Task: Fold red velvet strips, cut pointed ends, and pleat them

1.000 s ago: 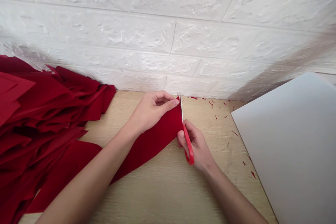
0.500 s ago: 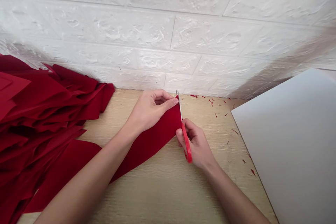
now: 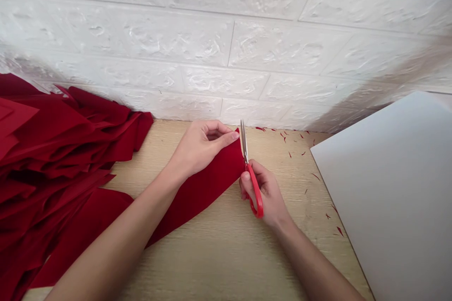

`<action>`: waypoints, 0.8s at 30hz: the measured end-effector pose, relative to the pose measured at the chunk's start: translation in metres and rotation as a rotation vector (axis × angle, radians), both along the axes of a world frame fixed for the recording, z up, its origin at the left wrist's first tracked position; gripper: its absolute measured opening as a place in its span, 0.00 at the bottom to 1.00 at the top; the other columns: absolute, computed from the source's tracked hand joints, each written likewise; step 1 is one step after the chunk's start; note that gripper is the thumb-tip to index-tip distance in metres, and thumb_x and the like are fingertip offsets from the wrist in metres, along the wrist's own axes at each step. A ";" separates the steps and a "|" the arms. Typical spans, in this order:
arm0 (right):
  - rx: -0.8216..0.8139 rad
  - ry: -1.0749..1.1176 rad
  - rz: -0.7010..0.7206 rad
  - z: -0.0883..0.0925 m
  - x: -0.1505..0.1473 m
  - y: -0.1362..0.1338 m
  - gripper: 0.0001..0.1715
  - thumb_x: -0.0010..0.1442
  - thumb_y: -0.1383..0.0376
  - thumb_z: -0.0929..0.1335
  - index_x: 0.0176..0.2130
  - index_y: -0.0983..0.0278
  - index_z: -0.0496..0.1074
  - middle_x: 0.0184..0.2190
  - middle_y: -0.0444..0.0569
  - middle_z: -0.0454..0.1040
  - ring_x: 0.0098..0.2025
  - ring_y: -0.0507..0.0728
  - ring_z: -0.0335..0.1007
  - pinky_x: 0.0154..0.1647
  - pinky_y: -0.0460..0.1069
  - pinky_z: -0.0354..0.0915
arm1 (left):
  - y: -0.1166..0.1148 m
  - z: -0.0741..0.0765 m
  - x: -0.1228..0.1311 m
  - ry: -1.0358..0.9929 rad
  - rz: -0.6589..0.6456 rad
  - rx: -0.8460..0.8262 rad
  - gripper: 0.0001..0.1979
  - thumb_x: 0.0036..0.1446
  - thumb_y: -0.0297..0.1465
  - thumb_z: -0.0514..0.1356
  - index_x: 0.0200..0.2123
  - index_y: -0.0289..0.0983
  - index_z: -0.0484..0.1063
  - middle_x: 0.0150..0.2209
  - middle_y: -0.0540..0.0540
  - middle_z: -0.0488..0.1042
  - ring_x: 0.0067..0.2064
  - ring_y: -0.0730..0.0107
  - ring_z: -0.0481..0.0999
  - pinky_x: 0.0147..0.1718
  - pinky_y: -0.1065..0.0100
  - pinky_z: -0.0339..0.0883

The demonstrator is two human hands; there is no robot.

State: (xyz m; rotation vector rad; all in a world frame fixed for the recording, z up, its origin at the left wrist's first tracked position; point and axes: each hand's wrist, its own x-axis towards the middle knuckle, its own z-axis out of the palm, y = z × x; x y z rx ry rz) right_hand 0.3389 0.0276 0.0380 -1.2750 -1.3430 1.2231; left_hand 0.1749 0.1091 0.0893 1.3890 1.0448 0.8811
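Note:
A long strip of dark red fabric (image 3: 208,181) stretches up and to the right across the wooden surface, passing under my left forearm. Its top corner is pinched between the thumb and fingers of my left hand (image 3: 203,148). My right hand (image 3: 263,188) grips the red handles of a pair of scissors (image 3: 244,143). The blades point towards the wall, almost together, just right of the strip's end edge. Near the pivot the scissors touch or nearly touch the strip; I cannot tell which.
A large heap of red fabric pieces (image 3: 63,136) covers the left side. At the right stands a white panel (image 3: 388,188). Small red scraps (image 3: 284,137) lie scattered on the wooden tabletop (image 3: 226,258). Behind is a white brick-patterned wall (image 3: 201,42).
The scissors have shifted slightly right, off the strip's end edge, and my right hand has moved with them. My left hand keeps its pinch in nearly the same place.

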 end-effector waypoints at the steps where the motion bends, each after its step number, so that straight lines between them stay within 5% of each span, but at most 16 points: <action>1: 0.017 -0.001 0.006 0.000 0.000 0.000 0.26 0.62 0.43 0.68 0.29 0.59 0.62 0.20 0.39 0.61 0.22 0.50 0.55 0.23 0.47 0.54 | 0.000 0.000 0.000 -0.001 -0.002 0.000 0.12 0.57 0.40 0.66 0.31 0.36 0.76 0.29 0.49 0.79 0.28 0.74 0.74 0.27 0.73 0.65; 24: -0.013 -0.026 -0.021 -0.006 0.000 0.001 0.24 0.62 0.46 0.69 0.28 0.60 0.61 0.20 0.38 0.58 0.21 0.49 0.51 0.21 0.46 0.49 | 0.000 -0.005 0.000 -0.018 -0.031 0.019 0.12 0.57 0.39 0.66 0.30 0.35 0.76 0.29 0.49 0.79 0.28 0.75 0.73 0.27 0.72 0.64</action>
